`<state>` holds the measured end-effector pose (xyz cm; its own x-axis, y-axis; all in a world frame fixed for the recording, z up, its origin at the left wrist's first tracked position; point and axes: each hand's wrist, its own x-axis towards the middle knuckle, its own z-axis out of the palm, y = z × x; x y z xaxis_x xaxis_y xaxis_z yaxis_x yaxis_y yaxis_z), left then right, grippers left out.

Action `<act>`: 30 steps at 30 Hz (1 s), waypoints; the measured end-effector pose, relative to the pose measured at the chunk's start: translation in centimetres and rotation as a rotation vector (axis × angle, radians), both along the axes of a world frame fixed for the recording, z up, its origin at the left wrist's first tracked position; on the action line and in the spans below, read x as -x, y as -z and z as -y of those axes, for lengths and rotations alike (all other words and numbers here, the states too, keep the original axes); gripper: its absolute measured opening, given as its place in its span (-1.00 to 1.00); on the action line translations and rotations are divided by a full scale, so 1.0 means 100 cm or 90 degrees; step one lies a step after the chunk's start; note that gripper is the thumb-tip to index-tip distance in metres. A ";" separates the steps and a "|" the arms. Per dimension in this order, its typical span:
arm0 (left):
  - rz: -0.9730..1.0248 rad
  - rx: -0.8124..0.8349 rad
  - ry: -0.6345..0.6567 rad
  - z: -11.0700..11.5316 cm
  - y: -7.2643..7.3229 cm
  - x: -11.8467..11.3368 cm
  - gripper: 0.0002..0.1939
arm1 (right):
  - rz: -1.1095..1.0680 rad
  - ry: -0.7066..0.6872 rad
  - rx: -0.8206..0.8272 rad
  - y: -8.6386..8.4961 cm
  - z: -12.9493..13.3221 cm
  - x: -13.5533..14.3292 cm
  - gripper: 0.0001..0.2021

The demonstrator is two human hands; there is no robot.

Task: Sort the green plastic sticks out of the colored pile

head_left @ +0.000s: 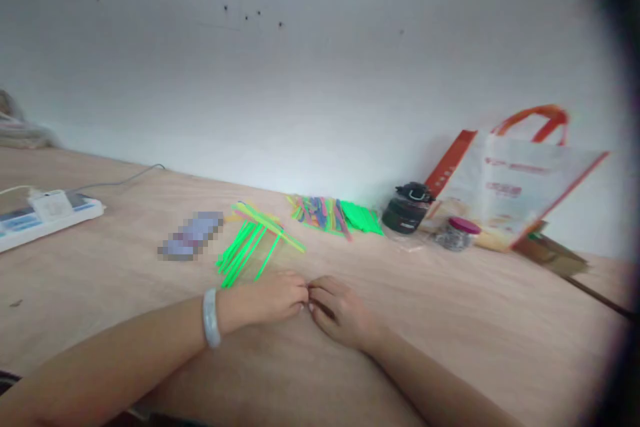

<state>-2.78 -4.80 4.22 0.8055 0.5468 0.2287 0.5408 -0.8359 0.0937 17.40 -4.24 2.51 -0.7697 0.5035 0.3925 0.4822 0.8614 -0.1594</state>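
My left hand (277, 297), with a pale bangle (211, 317) on its wrist, is closed, its fingertips meeting those of my right hand (345, 310) low over the table. The right hand's fingers are curled in a pinch. Whatever sits between the fingertips is hidden or too small to make out. Just beyond the left hand lie several bright green strips (245, 250), with yellow strips (267, 220) across their far ends. Farther back is a pile of multicoloured strips (320, 213), and beside it a bundle of green strips (361, 217).
A blurred-out flat object (191, 236) lies left of the strips. A power strip (75, 213) with a plug is at far left. Along the wall at right stand a dark bottle (407, 207), a jar with a magenta lid (459, 233), a carrier bag (520, 187) and a cardboard piece (555, 253).
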 end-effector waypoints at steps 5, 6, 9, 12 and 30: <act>0.027 -0.025 -0.070 -0.018 0.000 0.006 -0.83 | 0.023 -0.001 -0.038 0.003 -0.023 0.010 -0.82; 0.034 -0.054 -0.114 -0.020 0.001 0.009 -0.84 | 0.022 0.011 -0.042 0.004 -0.027 0.012 -0.82; 0.055 -0.135 -0.300 -0.028 0.003 0.021 -0.84 | 0.016 0.041 -0.043 0.007 -0.035 0.013 -0.80; 0.074 -0.134 -0.415 -0.039 0.007 0.032 -0.73 | 0.013 0.056 -0.038 0.009 -0.037 0.009 -0.79; 0.108 -0.078 -0.206 -0.002 0.008 -0.013 -0.75 | -0.346 0.258 0.379 0.013 -0.034 0.003 -0.55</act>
